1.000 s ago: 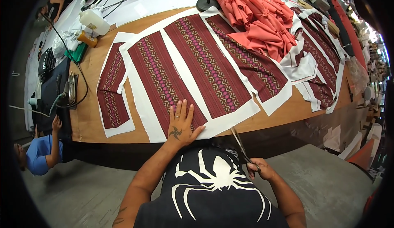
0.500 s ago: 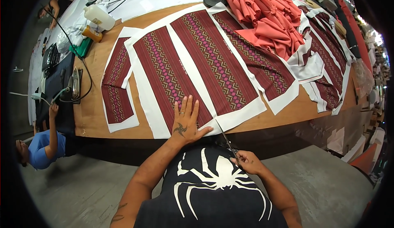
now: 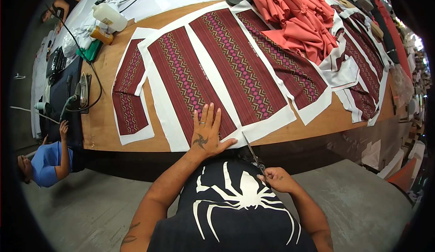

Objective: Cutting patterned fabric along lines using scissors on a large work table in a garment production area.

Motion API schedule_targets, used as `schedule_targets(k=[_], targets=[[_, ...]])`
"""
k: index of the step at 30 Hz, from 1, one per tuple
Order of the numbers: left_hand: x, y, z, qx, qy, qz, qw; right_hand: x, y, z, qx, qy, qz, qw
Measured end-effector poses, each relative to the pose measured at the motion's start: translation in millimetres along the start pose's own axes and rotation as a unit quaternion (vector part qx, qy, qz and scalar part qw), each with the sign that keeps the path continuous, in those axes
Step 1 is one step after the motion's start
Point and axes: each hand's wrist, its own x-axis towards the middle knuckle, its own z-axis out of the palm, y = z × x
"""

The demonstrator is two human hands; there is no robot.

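Observation:
My left hand (image 3: 206,132) lies flat on the near edge of a large white fabric piece (image 3: 267,127) with two dark red patterned panels (image 3: 242,66). Its fingers rest on the left panel and its thumb points right along the white border. In my right hand (image 3: 277,179) is a pair of scissors (image 3: 254,154), gripped by the handles, which the fingers partly cover. The tips point up and left, at the fabric's near edge close to my left thumb. Narrower patterned pieces with white borders lie on both sides, a left one (image 3: 131,93) and a right one (image 3: 297,77).
Coral fabric (image 3: 299,18) is heaped at the back right, beside more patterned pieces (image 3: 360,61). At the back left stand a white jug (image 3: 109,17) and an amber bottle (image 3: 102,35). An iron (image 3: 81,91) sits left of the wooden table (image 3: 97,125), near a person in blue (image 3: 52,163).
The scissors and my right hand have shifted slightly right. My left hand stays flat on the fabric. The person in blue has moved an arm near the iron's cord.

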Motion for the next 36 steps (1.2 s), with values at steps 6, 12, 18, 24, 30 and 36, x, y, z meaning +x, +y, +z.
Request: schedule_targets(k=[6,12,18,24,30,36], targets=[[-2,-2,0,-0.001,0.005,0.000,1.000,3,-11,-1,-0.025,0.007,-0.002,1.000],[-1,0,0,-0.004,0.011,0.004,1.000,21,-20,4,-0.066,0.032,-0.014,0.997],[-1,0,-1,-0.003,0.010,0.004,1.000,25,-22,1,-0.084,0.018,0.000,0.996],[-1,-1,-1,-0.006,0.013,0.004,1.000,22,-29,2,-0.040,0.000,0.019,0.999],[-2,-2,-1,-0.004,0.009,0.002,1.000,37,-37,7,-0.079,0.035,0.005,0.996],[-2,-2,-1,-0.007,0.011,0.001,1.000,55,-39,5,-0.118,0.034,-0.010,0.992]])
